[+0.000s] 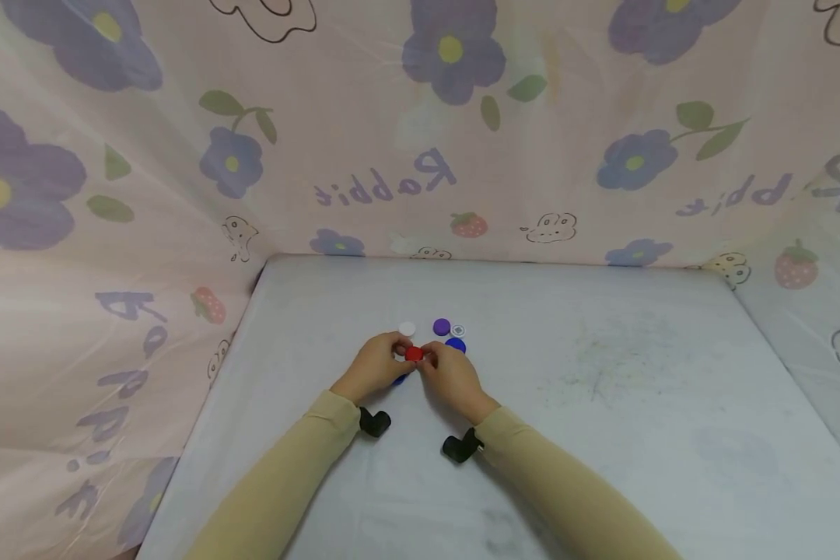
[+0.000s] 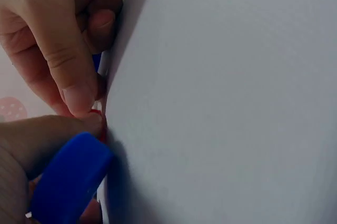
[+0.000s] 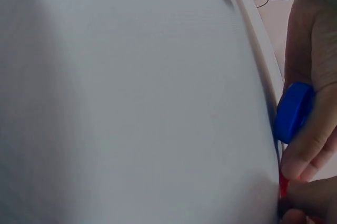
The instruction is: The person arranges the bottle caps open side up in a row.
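Observation:
Between the two hands sits a red round cap (image 1: pixel 414 354), low over the table, pinched at its left side by my left hand (image 1: pixel 374 367) and at its right side by my right hand (image 1: pixel 456 381). Only a thin red edge (image 2: pixel 103 132) shows by the fingertips in the left wrist view. A blue round cap (image 1: pixel 399 379) lies close by my left thumb; this blue cap (image 2: pixel 71 179) looks tilted in the left wrist view, and the blue cap (image 3: pixel 295 112) is beside the left fingers in the right wrist view. Fingers partly hide the red cap.
Beyond the hands on the white table (image 1: pixel 602 467) are a white disc (image 1: pixel 407 329), a purple disc (image 1: pixel 442 327) and a patterned white disc (image 1: pixel 458 330). Another blue disc (image 1: pixel 455 344) is just past my right hand. Flower-printed cloth (image 1: pixel 392 117) surrounds the table's back and sides.

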Motion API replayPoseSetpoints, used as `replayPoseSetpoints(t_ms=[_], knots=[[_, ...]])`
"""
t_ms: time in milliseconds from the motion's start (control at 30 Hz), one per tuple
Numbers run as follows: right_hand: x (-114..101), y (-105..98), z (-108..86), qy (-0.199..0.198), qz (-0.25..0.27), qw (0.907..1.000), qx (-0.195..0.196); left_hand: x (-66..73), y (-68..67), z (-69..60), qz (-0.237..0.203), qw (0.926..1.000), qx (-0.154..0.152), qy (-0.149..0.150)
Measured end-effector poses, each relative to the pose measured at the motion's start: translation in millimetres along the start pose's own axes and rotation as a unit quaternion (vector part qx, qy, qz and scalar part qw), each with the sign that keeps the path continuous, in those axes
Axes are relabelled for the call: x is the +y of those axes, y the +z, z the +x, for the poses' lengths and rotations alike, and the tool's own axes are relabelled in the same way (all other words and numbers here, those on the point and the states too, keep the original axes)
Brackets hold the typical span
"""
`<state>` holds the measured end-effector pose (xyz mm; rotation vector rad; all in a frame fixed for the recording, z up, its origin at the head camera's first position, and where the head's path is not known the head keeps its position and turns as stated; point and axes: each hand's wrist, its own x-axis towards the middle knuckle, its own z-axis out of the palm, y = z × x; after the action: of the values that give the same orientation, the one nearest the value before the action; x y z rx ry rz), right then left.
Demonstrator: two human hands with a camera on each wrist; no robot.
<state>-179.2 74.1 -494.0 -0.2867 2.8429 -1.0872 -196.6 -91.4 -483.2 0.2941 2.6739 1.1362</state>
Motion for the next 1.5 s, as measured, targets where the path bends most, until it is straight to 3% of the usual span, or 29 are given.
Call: replayPoseSetpoints(t_ms=[267, 533, 800, 1167, 1500], knots=[[1, 1, -2.6, -0.015, 0.015, 0.9997, 0.012, -4.1, -3.1, -0.9, -0.017, 0.9997, -0.01, 0.016], [0, -3, -5.4, -0.021, 0.065, 0.9973, 0.027, -5.1, -5.0, -3.7, -0.056, 0.9979, 0.018, 0.024], [-4, -10, -7.7, -0.02, 0.061, 0.9974, 0.031, 0.6, -9.2, -12.7, -0.072, 0.9955, 0.046, 0.04], [1, -9, -13.4, -0.038, 0.088, 0.9954, 0.006, -6.7, -10.3, -25.9, -0.068, 0.9953, 0.045, 0.053], [4, -10, -16.8, -0.056, 0.097, 0.9937, -0.008, -12.4, -9.8, -29.5, -0.071, 0.9947, 0.042, 0.062]])
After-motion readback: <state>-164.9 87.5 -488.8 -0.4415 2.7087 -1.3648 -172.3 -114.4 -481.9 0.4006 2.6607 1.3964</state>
